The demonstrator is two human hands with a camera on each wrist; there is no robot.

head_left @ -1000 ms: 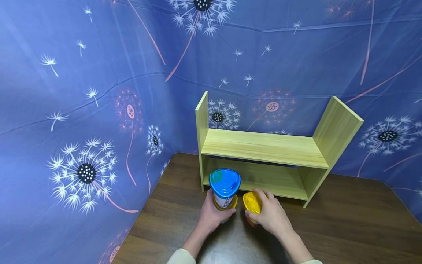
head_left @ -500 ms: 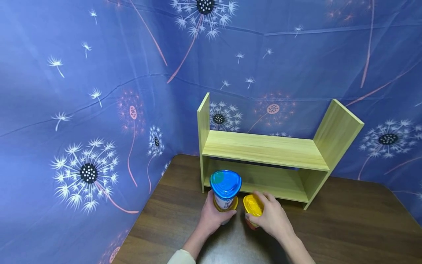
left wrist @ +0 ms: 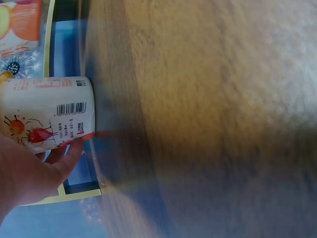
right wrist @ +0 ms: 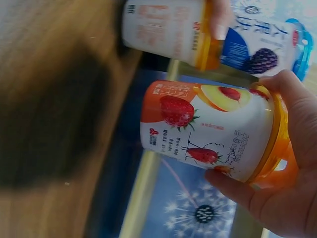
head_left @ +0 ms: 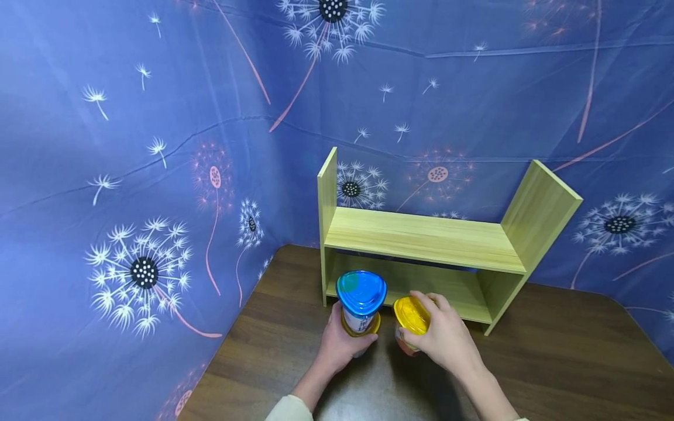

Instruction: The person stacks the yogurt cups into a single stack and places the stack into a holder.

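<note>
My left hand (head_left: 337,342) grips a white yogurt cup (left wrist: 54,111) with a yellow lid. On top of that cup stands a second yogurt cup with a shiny blue lid (head_left: 361,292); dark berries show on its label (right wrist: 262,60). My right hand (head_left: 447,336) holds another yogurt cup (right wrist: 208,129), its thumb and fingers around the upper part near the yellow lid (head_left: 412,316). Strawberries and a peach are printed on its side. It is just right of the stack, slightly tilted and close over the table, with a gap between them.
Behind the cups stands a pale wooden two-tier shelf (head_left: 421,237) with raised side panels. It rests on a dark brown wooden table (head_left: 568,345). Blue cloth (head_left: 253,152) with dandelion prints hangs along the back and left.
My right hand has moved a little right and up with its yogurt cup, widening the gap to the stack. The left hand keeps its grip in nearly the same place.
</note>
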